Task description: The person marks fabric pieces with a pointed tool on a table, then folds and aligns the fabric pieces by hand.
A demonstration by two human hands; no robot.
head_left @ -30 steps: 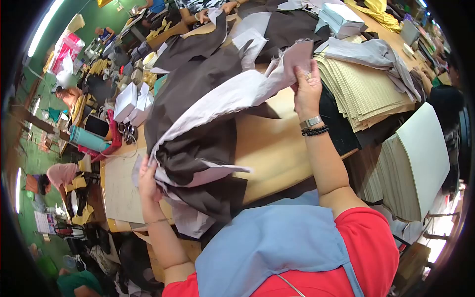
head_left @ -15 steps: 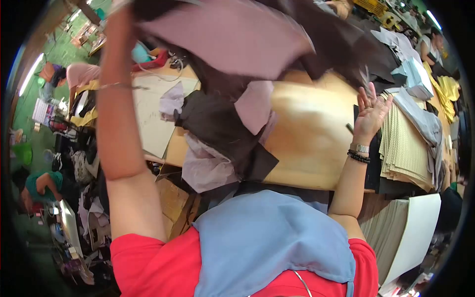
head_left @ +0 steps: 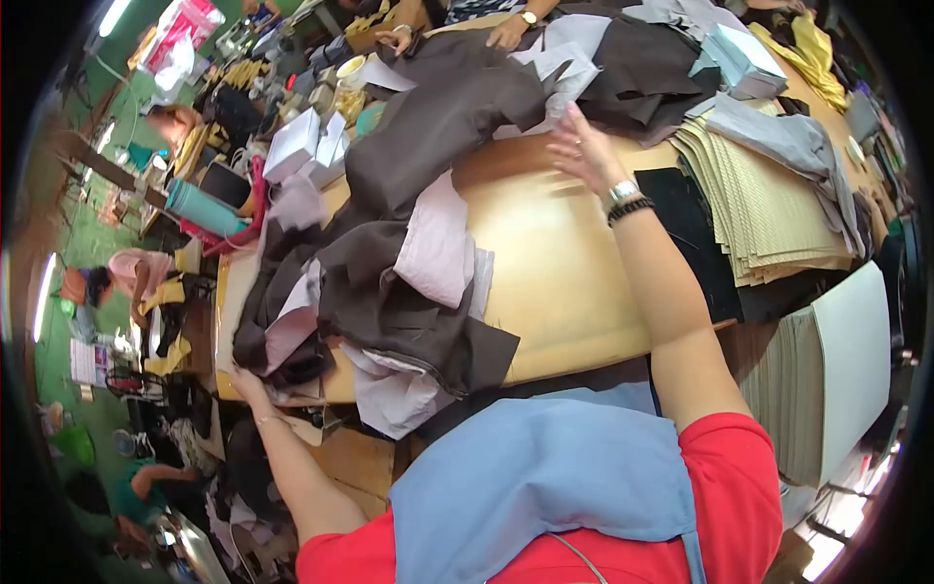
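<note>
Dark brown fabric (head_left: pixel 428 122) with pale pinkish-grey undersides lies in a rumpled heap along the left of the wooden table (head_left: pixel 555 282). My left hand (head_left: pixel 250 383) is at the heap's lower left edge, by the table corner; its fingers are mostly hidden under the cloth, so its grip cannot be made out. Over the far middle of the table my right hand (head_left: pixel 587 156) is raised with fingers spread, holding nothing. Its fingertips are near a pale piece of cloth (head_left: pixel 564 68) at the far side.
Textured cream sheets (head_left: pixel 759 209) with grey cloth on top are stacked at the right, beside black material (head_left: pixel 686 229). White boxes (head_left: pixel 292 146) and a teal roll (head_left: pixel 204 207) are at the left. A co-worker's hands (head_left: pixel 508 32) touch the fabric at the far side.
The brown fabric, lifted and swung across the view half a second ago, now lies on the table's left side. My left hand has come down to the lower left; my right hand has moved inward.
</note>
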